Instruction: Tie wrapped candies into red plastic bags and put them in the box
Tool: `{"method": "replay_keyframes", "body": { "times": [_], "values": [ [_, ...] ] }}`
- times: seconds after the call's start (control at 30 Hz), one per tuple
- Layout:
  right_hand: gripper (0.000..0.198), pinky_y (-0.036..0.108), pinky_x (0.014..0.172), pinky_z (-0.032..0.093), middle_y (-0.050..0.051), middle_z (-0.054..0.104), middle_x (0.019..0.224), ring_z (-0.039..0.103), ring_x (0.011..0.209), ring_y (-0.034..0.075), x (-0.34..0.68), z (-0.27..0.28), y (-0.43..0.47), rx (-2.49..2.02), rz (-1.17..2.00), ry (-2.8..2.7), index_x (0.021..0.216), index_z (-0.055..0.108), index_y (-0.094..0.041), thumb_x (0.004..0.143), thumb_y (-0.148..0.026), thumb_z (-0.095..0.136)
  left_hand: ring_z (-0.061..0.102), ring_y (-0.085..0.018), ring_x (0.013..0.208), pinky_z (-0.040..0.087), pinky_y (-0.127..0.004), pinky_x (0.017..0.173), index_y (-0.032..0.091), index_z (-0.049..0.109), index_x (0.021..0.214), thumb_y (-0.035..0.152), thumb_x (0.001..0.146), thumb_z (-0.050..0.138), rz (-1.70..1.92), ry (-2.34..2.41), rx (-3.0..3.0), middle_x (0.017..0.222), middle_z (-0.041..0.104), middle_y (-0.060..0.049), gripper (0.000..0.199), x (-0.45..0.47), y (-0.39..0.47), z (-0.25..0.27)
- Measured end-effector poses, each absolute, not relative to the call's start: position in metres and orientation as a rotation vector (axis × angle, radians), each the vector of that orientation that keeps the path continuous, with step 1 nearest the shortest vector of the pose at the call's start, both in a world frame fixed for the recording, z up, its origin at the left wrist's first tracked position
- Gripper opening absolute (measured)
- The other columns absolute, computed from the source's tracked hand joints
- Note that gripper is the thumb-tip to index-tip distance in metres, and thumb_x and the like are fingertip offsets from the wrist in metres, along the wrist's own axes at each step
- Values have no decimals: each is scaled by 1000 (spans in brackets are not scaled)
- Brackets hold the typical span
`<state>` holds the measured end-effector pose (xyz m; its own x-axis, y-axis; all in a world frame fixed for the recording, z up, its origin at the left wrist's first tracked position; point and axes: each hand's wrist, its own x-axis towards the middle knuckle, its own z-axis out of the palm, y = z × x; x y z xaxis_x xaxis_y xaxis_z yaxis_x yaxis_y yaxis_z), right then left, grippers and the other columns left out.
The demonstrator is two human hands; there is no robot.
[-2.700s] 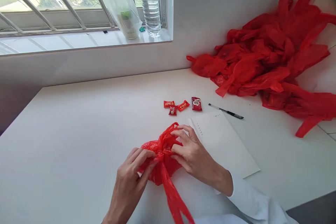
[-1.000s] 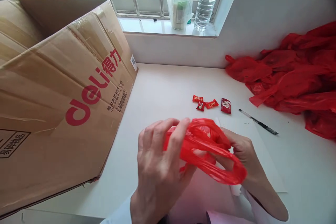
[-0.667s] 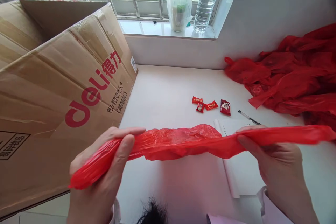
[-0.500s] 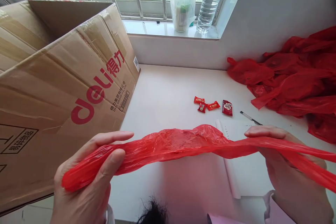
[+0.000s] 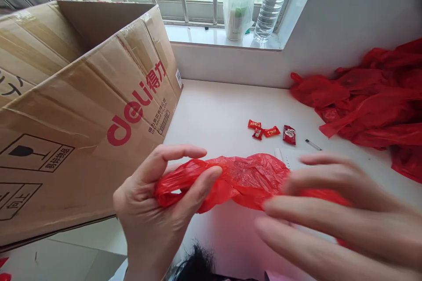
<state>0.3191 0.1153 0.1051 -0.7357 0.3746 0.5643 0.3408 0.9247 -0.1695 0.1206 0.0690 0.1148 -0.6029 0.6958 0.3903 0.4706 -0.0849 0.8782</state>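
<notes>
A crumpled red plastic bag (image 5: 253, 175) stretches sideways above the table. My left hand (image 5: 165, 193) has one end of it between thumb and fingers, with the end looped round so that a small gap shows through. Over the bag's other end is my right hand (image 5: 339, 210), smeared by motion. Its fingers are spread apart, some in front of the bag, and nothing shows between them. Part of the bag runs on behind this hand, where it is hidden.
A large cardboard box (image 5: 89, 140) stands open at the left. Small wrapped candies (image 5: 272, 131) and a dark red packet (image 5: 289, 135) lie on the white table (image 5: 211, 105) near a pen (image 5: 313, 145). Red bags (image 5: 369, 96) are heaped at right. A water bottle (image 5: 272, 4) stands on the sill.
My left hand has moved right and up with its end of the bag. My right hand has let go and its fingers have spread. The bag is slacker and more bunched.
</notes>
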Motion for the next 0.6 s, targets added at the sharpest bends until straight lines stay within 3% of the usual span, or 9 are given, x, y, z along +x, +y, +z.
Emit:
{"method": "replay_keyframes", "body": {
  "times": [0.1, 0.2, 0.27, 0.37, 0.5, 0.6],
  "values": [
    [20, 44, 104, 39, 3, 62, 78, 54, 89, 20, 291, 101, 126, -460, 23, -2595, 87, 65, -16, 91, -6, 48, 46, 0, 40, 41, -6, 45, 28, 70, 77, 21, 68, 81, 1754, 1825, 1207, 50, 60, 14, 15, 121, 70, 115],
    [27, 44, 94, 42, 1, 53, 71, 48, 79, 17, 287, 80, 139, -558, 70, -2641, 81, 56, -17, 87, 4, 41, 43, -2, 36, 38, -8, 39, 29, 70, 76, 23, 70, 80, 1665, 1540, 1062, 50, 61, 11, 13, 111, 67, 112],
    [26, 41, 88, 43, -1, 49, 70, 44, 71, 14, 295, 69, 141, -580, 254, -2652, 82, 50, -18, 87, 5, 38, 43, -3, 36, 39, -10, 38, 31, 70, 78, 30, 73, 79, 1577, 1393, 991, 51, 62, 9, 11, 102, 64, 109],
    [26, 40, 94, 41, -3, 53, 75, 47, 70, 12, 311, 63, 137, -533, 504, -2630, 89, 46, -19, 88, 5, 38, 42, -3, 38, 38, -9, 39, 32, 69, 83, 34, 79, 75, 1529, 1359, 945, 53, 60, 8, 8, 93, 61, 105],
    [36, 32, 88, 46, 3, 65, 98, 59, 86, 12, 322, 66, 127, -444, 513, -2432, 114, 47, -17, 87, 5, 43, 52, -4, 46, 43, -8, 47, 28, 66, 80, 34, 80, 75, 1576, 1354, 923, 55, 63, 5, 10, 92, 61, 104],
    [32, 27, 73, 49, 2, 69, 89, 63, 76, 12, 320, 69, 124, -455, 463, -2503, 115, 53, -17, 91, 1, 42, 52, -5, 38, 39, -8, 42, 29, 63, 90, 32, 85, 69, 1581, 1192, 811, 44, 55, 7, 8, 94, 63, 107]
  ]
}}
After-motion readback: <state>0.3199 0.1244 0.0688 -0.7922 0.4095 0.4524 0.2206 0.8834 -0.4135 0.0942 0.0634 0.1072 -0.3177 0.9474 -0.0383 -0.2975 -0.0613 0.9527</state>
